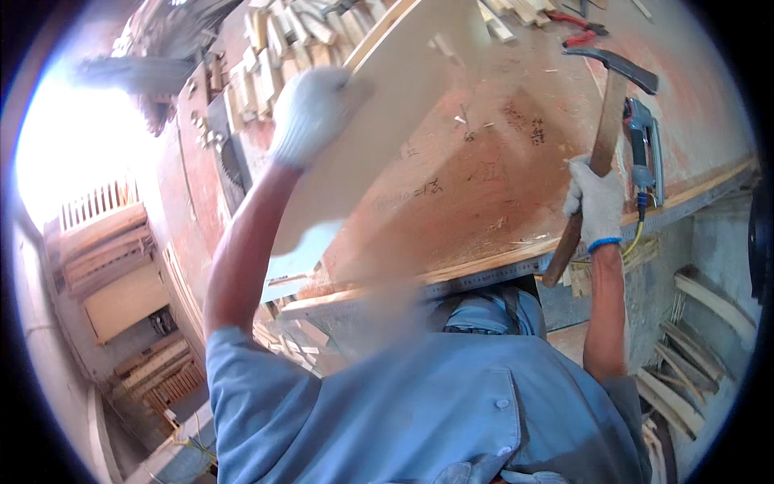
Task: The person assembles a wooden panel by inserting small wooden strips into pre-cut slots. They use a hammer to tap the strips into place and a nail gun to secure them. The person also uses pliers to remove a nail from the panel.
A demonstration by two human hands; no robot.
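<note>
In a white knit glove, my left hand (313, 119) is closed on the edge of a pale flat wooden board (367, 153). The board is tilted up over the left part of the worktable, and its fingers' side is partly hidden. My right hand (597, 202), gloved with a blue cuff, is wrapped round the wooden handle of a hammer (610, 121). The hammer's dark, curved metal head points away from me, and the handle's end hangs past the table's near edge. Just right of the hammer lies a blue-grey air stapler (641, 145) with a yellow hose.
The reddish-brown worktable (484, 185) bears pencil marks and wood scraps. Many short wood strips (282, 44) are heaped at the far left, near a toothed saw blade (229, 168). Red-handled pliers (576, 31) lie at the far right. Curved wood pieces (709, 302) stand low on the right.
</note>
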